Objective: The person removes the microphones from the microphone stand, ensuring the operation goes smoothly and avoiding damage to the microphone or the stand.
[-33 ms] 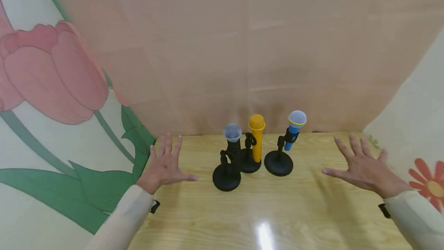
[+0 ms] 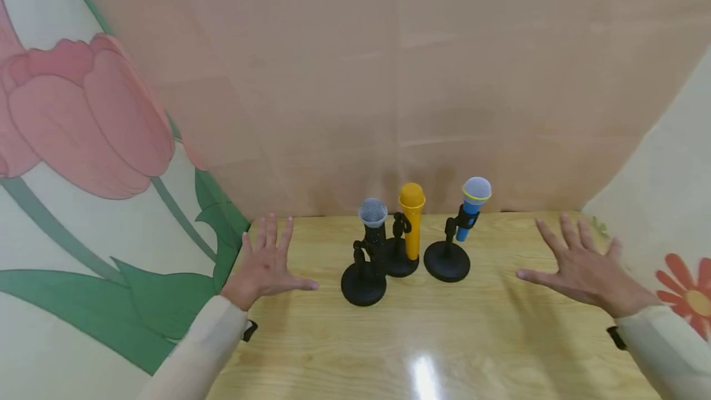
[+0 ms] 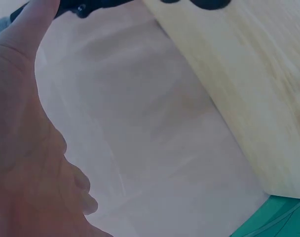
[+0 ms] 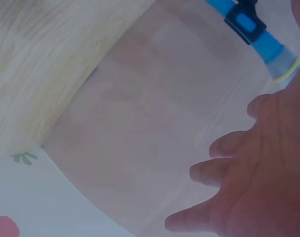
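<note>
Orange microphone (image 2: 412, 227), black microphone (image 2: 374, 234) and blue microphone (image 2: 472, 207) are held in black stands (image 2: 447, 262) on the wooden bench (image 2: 322, 338), flanked by the left hand (image 2: 265, 267) and the right hand (image 2: 580, 270), both empty with fingers spread. A ready pose before contact seems to be in hand; for any grasp, one hand would need to be brought inward and closed round a single stand, the closely set black and orange pair being left unjostled.

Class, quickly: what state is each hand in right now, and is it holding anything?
Left hand: open and spread, holding nothing.
Right hand: open and spread, holding nothing.
</note>
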`<state>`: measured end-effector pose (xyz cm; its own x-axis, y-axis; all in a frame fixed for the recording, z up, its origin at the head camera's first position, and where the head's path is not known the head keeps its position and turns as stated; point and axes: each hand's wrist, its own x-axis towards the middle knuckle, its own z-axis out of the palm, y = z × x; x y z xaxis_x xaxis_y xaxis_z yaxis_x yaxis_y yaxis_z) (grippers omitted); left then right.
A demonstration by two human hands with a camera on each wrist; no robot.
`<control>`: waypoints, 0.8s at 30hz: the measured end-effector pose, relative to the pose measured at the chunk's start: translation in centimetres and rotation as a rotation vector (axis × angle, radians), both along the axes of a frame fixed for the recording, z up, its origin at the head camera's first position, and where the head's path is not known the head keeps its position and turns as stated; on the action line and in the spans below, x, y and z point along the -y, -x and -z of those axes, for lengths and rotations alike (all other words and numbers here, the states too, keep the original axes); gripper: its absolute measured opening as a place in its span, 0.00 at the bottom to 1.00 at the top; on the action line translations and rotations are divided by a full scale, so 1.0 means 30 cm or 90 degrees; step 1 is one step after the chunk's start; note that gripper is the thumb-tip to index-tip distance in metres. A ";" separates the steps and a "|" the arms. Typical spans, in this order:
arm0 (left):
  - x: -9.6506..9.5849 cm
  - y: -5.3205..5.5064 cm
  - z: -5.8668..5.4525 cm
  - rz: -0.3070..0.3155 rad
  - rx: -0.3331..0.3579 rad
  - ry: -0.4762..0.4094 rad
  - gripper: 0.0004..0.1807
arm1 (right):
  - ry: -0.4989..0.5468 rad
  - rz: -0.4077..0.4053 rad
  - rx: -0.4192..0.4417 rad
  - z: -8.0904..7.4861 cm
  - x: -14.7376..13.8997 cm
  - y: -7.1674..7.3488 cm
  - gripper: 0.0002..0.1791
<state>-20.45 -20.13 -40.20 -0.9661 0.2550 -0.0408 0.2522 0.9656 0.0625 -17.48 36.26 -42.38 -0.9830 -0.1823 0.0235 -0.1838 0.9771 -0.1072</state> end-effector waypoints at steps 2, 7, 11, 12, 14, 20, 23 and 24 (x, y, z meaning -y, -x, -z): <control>0.000 0.001 0.002 -0.001 -0.002 0.005 0.78 | -0.001 -0.002 -0.001 0.001 0.002 0.000 0.62; 0.001 0.002 0.004 -0.005 -0.014 0.023 0.79 | 0.002 -0.004 -0.003 0.011 0.006 -0.007 0.62; 0.001 0.004 0.003 -0.002 -0.024 0.021 0.79 | -0.002 -0.003 -0.011 0.017 0.003 -0.013 0.62; 0.001 0.006 0.004 -0.002 -0.022 0.022 0.79 | -0.004 -0.004 -0.012 0.018 0.004 -0.013 0.62; 0.000 0.009 0.005 -0.001 -0.021 0.017 0.79 | -0.007 -0.006 -0.016 0.016 0.011 -0.009 0.62; -0.016 0.022 0.022 0.008 -0.021 -0.003 0.78 | -0.008 -0.015 -0.018 0.003 0.055 0.004 0.63; -0.036 0.029 0.034 0.022 -0.019 -0.009 0.78 | -0.004 -0.019 -0.010 -0.002 0.089 0.007 0.63; -0.045 0.031 0.038 0.030 -0.020 -0.015 0.78 | -0.004 -0.021 -0.007 -0.004 0.102 0.007 0.63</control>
